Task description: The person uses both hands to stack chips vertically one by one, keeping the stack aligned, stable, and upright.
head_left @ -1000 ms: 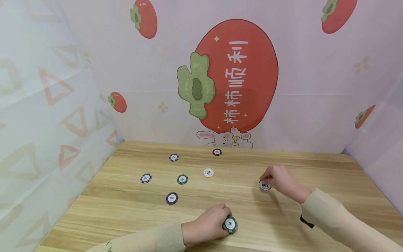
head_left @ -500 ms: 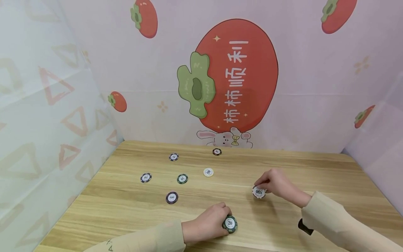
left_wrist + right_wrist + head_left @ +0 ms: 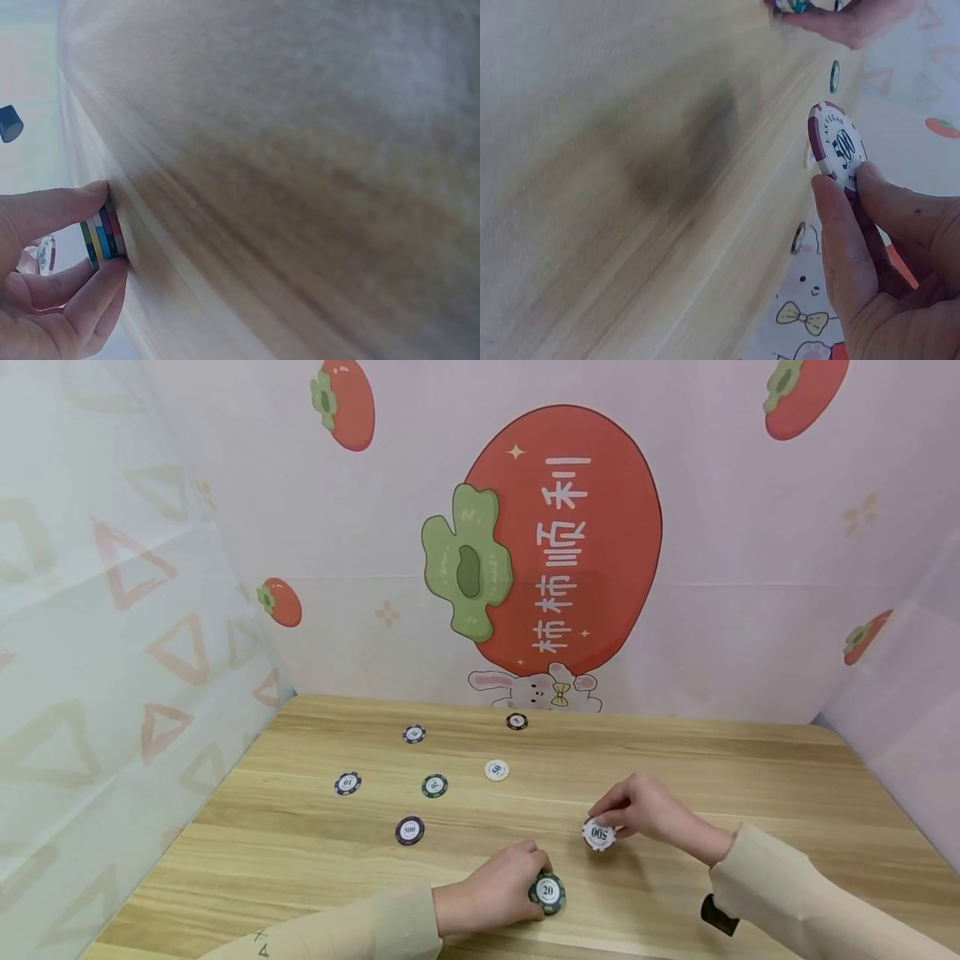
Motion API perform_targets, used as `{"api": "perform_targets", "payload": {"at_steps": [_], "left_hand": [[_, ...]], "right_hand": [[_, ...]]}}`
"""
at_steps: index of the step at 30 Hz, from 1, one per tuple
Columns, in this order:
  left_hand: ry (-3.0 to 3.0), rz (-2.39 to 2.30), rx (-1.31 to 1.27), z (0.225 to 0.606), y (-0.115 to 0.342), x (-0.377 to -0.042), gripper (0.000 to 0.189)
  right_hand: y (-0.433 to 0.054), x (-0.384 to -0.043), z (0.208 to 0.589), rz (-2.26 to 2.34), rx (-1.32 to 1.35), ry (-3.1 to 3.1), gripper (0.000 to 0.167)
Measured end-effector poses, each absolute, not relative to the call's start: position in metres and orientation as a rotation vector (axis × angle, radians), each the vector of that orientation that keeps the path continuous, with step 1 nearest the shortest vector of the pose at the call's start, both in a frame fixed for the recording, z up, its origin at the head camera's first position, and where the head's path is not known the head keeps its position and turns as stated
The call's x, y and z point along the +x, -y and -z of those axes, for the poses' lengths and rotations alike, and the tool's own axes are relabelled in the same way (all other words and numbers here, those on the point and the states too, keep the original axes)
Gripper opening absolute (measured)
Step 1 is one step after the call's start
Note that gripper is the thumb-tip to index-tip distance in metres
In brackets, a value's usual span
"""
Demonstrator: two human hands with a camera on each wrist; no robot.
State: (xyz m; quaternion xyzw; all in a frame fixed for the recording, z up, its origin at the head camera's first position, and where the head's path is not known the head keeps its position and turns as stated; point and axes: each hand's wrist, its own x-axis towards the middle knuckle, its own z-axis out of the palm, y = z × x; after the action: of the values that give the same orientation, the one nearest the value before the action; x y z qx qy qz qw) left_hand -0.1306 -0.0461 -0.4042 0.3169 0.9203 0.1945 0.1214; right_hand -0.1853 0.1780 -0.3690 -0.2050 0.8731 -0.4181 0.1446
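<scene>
My left hand [image 3: 497, 889] grips a short stack of poker chips [image 3: 548, 892] resting on the table near its front. A green chip marked 20 is on top; differently coloured edges [image 3: 102, 234] show below it in the left wrist view. Between thumb and fingers, my right hand [image 3: 654, 817] pinches a white poker chip with purple edge patches, marked 500 [image 3: 599, 836]. That chip is held tilted above the wood, to the right of and beyond the stack. In the right wrist view its printed face [image 3: 842, 146] is plain to see.
Loose chips lie flat on the wooden table [image 3: 750, 777]: a purple 500 chip [image 3: 409, 830], a green 20 chip [image 3: 434, 786], a white 50 chip [image 3: 497, 770], blue 10 chips [image 3: 347, 783] and a dark chip [image 3: 517, 721]. Printed cloth walls [image 3: 337, 652] stand behind and beside.
My right hand has moved left and nearer to me with the white 500 chip, closer to the stack. The left hand and its stack have stayed in place.
</scene>
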Motion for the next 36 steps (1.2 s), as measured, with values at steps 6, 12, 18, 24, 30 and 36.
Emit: {"api": "perform_targets", "payload": {"at_steps": [6,12,18,24,30,36], "left_hand": [[-2.692,-0.556,0.924,0.406,0.046,-0.132,0.039],[-2.711,-0.533,0.924,0.406,0.045,-0.131,0.038],[-2.717,-0.539,0.944,0.406,0.046,-0.131,0.037],[-2.711,-0.557,0.945,0.407,0.047,-0.131,0.038],[-2.731,-0.540,0.952,0.407,0.046,-0.131,0.040],[-2.715,-0.557,0.956,0.407,0.047,-0.131,0.040]], "right_hand": [[-0.172,-0.181,0.373,1.252,-0.584,-2.450,0.008],[-0.166,-0.177,0.380,1.290,-0.516,-2.385,0.011],[-0.161,-0.172,0.387,1.351,-0.465,-2.279,0.014],[-0.158,-0.168,0.395,1.402,-0.456,-2.195,0.014],[-0.155,-0.164,0.402,1.443,-0.378,-2.113,0.015],[-0.152,-0.159,0.406,1.478,-0.326,-2.057,0.017]]}}
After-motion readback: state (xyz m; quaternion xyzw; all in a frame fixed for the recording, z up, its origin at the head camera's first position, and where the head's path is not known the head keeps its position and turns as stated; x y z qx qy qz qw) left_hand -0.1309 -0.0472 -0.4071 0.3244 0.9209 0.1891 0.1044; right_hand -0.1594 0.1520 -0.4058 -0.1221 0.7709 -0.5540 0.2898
